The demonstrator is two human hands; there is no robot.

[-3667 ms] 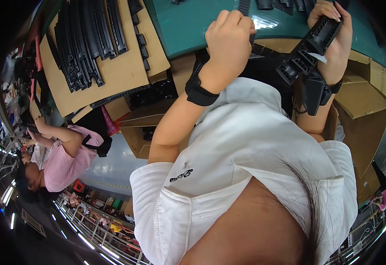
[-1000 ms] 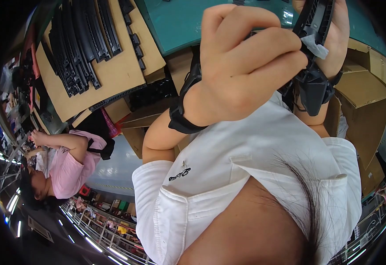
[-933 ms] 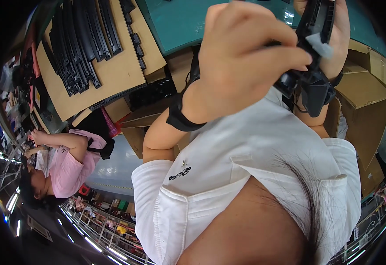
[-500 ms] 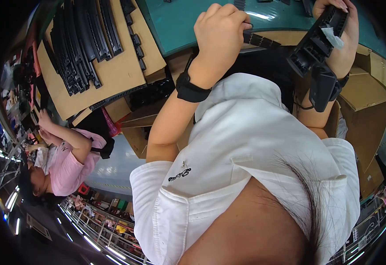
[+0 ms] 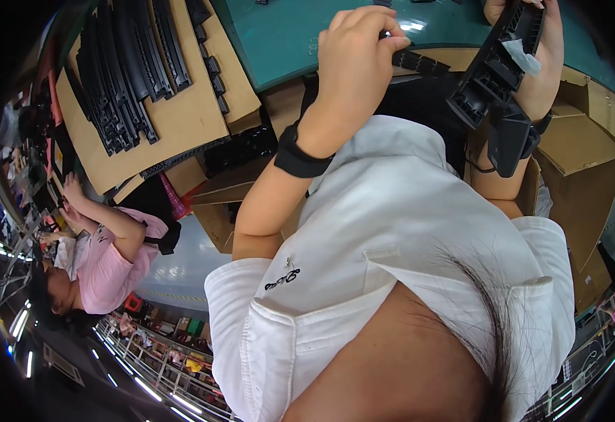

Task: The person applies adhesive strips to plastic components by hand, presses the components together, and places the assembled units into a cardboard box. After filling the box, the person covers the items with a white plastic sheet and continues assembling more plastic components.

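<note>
On the left, my left hand (image 5: 356,63) is closed, its thumb and fingertips pinched around something dark. A short black ribbed plastic strip (image 5: 425,65) sticks out from beside the thumb and appears to be in its grip. My right hand (image 5: 541,77) grips a long black plastic housing (image 5: 489,79) with open compartments, tilted down toward my lap. A crumpled pale scrap of film or tissue (image 5: 522,56) clings to the housing near the fingers. Black bands circle both wrists, and a black device (image 5: 510,144) hangs at the right one.
Long black trim strips (image 5: 128,63) lie in rows on a cardboard sheet (image 5: 181,130) at the left. Ahead is a green tabletop (image 5: 286,42) with small black parts. Open cardboard boxes (image 5: 574,144) stand at my right. A person in pink (image 5: 121,260) works at far left.
My left hand has shifted slightly right and down, its pinch now turned more toward me. My right hand and the housing have moved a little left, toward the left hand.
</note>
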